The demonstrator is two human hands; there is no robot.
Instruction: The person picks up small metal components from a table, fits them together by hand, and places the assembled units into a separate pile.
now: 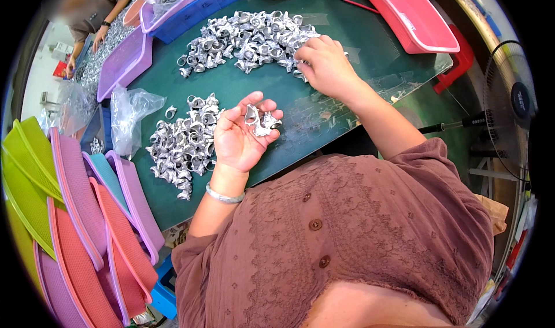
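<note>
Palm up over the near side of the table, my left hand [236, 146] cradles a few silvery ring-shaped metal castings [266, 124] with its fingers curled round them. My right hand [328, 67] reaches to the right end of a large heap of similar castings [248, 42]. Its fingers are bent together and pointing down among the pieces; what lies between the fingertips is hidden. Left of my left hand is a second heap of castings [184, 136], and one loose casting [170, 112] lies apart at that heap's far left.
The table has a dark green top [306, 137]. A pink bin [411, 19] and red-handled pliers [355, 0] are at the far right. Purple bins [126, 62], a plastic bag [132, 117] and stacked coloured trays [78, 201] line the left. A fan [509, 102] stands right. Another person [95, 10] works far left.
</note>
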